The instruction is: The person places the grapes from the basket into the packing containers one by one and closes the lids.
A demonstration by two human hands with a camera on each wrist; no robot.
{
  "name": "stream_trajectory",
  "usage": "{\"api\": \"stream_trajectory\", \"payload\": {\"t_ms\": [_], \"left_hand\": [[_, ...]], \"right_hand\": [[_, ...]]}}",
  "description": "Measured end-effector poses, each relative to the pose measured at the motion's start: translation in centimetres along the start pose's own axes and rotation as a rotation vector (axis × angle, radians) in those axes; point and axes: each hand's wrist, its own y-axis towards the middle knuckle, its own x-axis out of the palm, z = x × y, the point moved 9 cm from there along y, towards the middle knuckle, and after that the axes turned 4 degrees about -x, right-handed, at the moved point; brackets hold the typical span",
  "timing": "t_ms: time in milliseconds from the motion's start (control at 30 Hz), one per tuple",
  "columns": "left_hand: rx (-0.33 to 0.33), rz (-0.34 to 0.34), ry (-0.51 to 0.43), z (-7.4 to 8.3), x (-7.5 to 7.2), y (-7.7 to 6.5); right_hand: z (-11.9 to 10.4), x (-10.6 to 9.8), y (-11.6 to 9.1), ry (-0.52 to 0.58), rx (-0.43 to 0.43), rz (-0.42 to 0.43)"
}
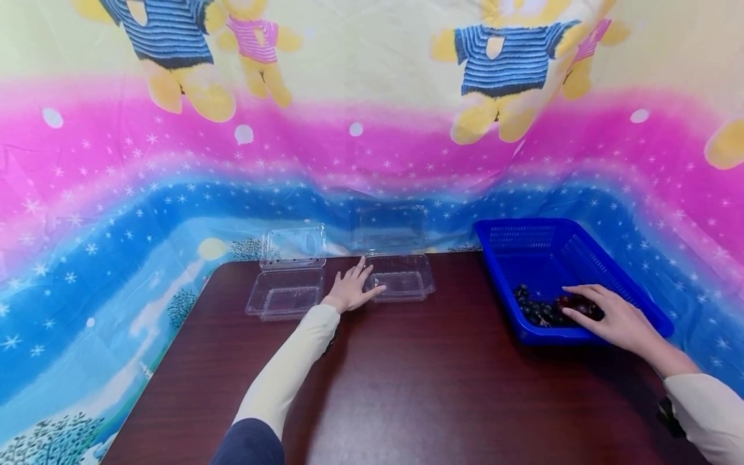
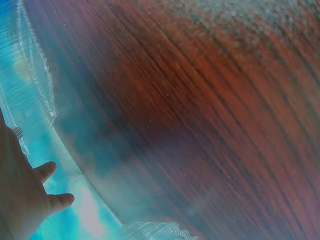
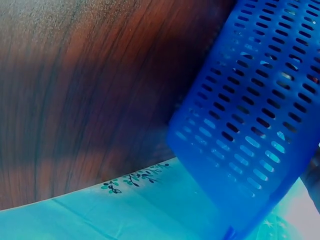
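Two clear plastic clamshell boxes stand at the back of the table with lids raised, a left box (image 1: 289,290) and a right box (image 1: 401,276). My left hand (image 1: 351,287) lies between them with fingers spread, thumb and fingertips at the right box's left edge. In the left wrist view, parts of two fingers (image 2: 61,200) show. My right hand (image 1: 616,320) reaches over the near edge of the blue basket (image 1: 526,336). Its thumb and fingers are parted over reddish grapes (image 1: 588,309), beside dark grapes (image 1: 531,312). The basket's slotted side (image 3: 250,110) fills the right wrist view's right part, hiding most of that hand.
The dark red-brown wooden table (image 1: 418,381) carries the boxes and basket. A printed cloth (image 1: 372,148) with bears and snowflakes hangs behind the table and along its sides. The basket's walls rise around the grapes.
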Motion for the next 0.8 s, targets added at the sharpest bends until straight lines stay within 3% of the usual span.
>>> {"api": "stream_trajectory", "payload": {"t_ms": [467, 800], "left_hand": [[0.004, -0.008, -0.011, 0.11, -0.05, -0.05], [-0.005, -0.014, -0.019, -0.01, -0.06, -0.12]], "right_hand": [[-0.14, -0.17, 0.46, -0.034, -0.013, 0.14], [-0.39, -0.29, 0.68, -0.041, -0.015, 0.156]]}}
